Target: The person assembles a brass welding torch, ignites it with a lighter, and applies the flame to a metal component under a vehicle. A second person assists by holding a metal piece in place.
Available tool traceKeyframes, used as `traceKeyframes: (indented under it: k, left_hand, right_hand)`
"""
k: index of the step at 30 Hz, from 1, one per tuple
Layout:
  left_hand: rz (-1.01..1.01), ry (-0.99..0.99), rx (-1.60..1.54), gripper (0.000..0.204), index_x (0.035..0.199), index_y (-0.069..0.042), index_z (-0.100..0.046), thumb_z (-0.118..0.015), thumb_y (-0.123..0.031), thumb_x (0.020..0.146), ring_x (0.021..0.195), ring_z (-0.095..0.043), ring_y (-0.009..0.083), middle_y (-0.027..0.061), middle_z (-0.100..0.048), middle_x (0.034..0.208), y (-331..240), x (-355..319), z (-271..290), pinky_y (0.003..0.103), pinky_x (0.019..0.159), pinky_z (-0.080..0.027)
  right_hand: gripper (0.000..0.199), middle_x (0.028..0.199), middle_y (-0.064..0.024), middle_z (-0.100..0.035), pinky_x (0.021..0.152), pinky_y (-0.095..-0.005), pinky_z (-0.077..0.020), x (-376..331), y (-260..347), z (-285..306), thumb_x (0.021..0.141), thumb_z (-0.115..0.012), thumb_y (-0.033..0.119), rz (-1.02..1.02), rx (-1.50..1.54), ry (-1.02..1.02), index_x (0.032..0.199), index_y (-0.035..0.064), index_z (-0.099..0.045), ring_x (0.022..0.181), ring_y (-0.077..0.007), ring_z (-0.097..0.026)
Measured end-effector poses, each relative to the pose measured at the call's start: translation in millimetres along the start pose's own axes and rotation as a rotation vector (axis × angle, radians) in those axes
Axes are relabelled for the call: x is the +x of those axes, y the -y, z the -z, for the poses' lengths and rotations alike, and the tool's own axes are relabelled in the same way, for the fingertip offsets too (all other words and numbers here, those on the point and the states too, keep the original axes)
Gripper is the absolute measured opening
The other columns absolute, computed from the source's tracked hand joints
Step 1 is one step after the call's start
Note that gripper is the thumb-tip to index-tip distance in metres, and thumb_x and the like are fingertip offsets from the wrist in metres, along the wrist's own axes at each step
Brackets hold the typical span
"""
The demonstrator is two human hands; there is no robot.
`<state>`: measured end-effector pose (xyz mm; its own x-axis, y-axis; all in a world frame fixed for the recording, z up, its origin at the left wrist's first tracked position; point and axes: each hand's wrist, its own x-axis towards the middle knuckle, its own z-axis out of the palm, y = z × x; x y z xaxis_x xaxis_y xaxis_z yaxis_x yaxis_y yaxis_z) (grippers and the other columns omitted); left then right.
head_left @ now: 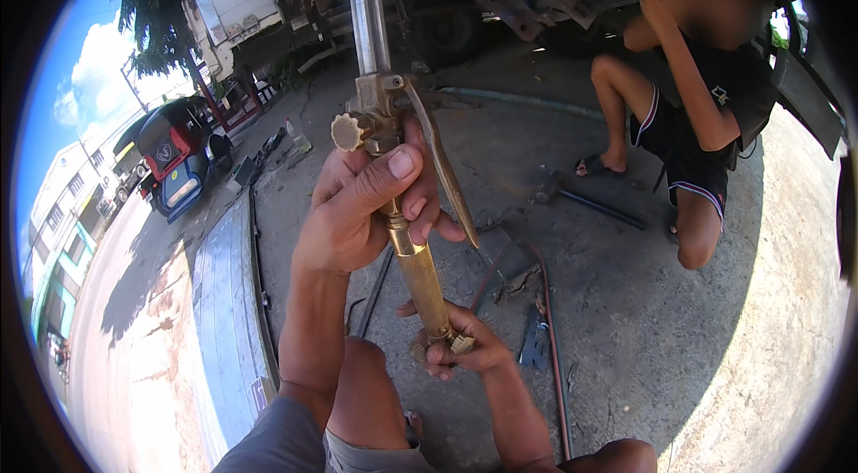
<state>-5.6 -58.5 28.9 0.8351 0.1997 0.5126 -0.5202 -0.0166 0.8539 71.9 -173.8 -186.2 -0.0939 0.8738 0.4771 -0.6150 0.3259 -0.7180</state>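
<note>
A brass cutting torch (420, 281) stands upright and slightly tilted in front of me, its long silver tubes running up past the top edge. My left hand (362, 200) is closed round its neck, thumb across the front, just under a round valve knob (348, 131). The long brass lever (444, 169) slants down to the right of those fingers. At the torch's lower end, my right hand (469, 343) holds the base by its small brass valve knobs (462, 344). The torch's tip is out of view.
Right of me a person (706, 107) crouches, hands raised to a metal bar under a truck chassis (536, 0). A sledgehammer (590, 203) lies on the concrete between us. A red hose (551, 339) runs past my right arm. A long pale panel (228, 294) lies left.
</note>
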Motion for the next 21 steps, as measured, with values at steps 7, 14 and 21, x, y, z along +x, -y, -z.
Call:
traceKeyframes:
  k: [7, 14, 21]
  left_hand:
    - [-0.081, -0.149, -0.002, 0.034, 0.130, -0.007, -0.048, -0.058, -0.029, 0.108, 0.059, -0.065, 0.0173, 0.0047, -0.054, 0.080, 14, -19, 12, 0.045, 0.069, -0.068]
    - [-0.024, -0.410, -0.005, 0.036, 0.130, -0.010, -0.048, -0.061, -0.033, 0.107, 0.053, -0.059, 0.0113, 0.0020, -0.051, 0.079, 47, -13, 34, 0.032, 0.048, -0.058]
    - [0.090, -0.462, -0.030, 0.024, 0.118, -0.011, -0.054, -0.062, -0.029, 0.105, 0.049, -0.051, 0.0088, 0.0004, -0.051, 0.075, 98, -5, 67, 0.026, 0.041, -0.044]
  right_hand:
    - [0.074, 0.070, -0.0012, -0.056, 0.043, -0.0239, -0.0423, 8, -15, -1, 0.096, -0.076, 0.015, -0.012, 0.208, 0.109, 0.155, -0.0029, -0.037, 0.051, -0.0101, -0.058]
    - [0.079, 0.063, -0.0069, -0.058, 0.041, -0.0267, -0.0410, 16, -23, 2, 0.095, -0.078, 0.025, -0.074, 0.199, -0.035, 0.154, -0.0059, -0.035, 0.045, -0.0135, -0.054]
    - [0.063, 0.068, -0.0040, -0.060, 0.042, -0.0253, -0.0449, 11, -50, 22, 0.101, -0.071, 0.020, -0.083, 0.093, -0.225, 0.154, 0.0047, -0.041, 0.047, -0.0101, -0.055]
